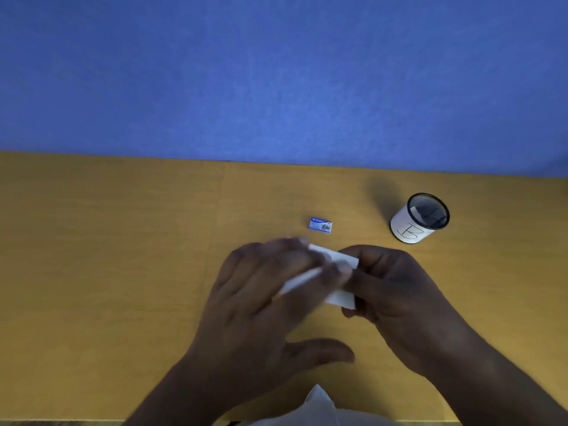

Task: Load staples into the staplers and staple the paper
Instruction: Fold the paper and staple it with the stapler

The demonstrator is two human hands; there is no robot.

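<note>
— Both hands are on the paper? How do you hold it?

— My right hand (396, 290) is curled around the right end of the paper (341, 259) and grips it. My left hand (264, 290) is spread open, fingers stretched flat over the left part; the thumb points away, touching nothing.

— How does the paper look?

— White, small, folded I think, but blurred. It is near me, above the yellow table (107, 256).

— And the staples?

— That little blue box (320, 225) lies just behind my hands. Farther right stands a mesh cup (419, 218) with a white label.
</note>
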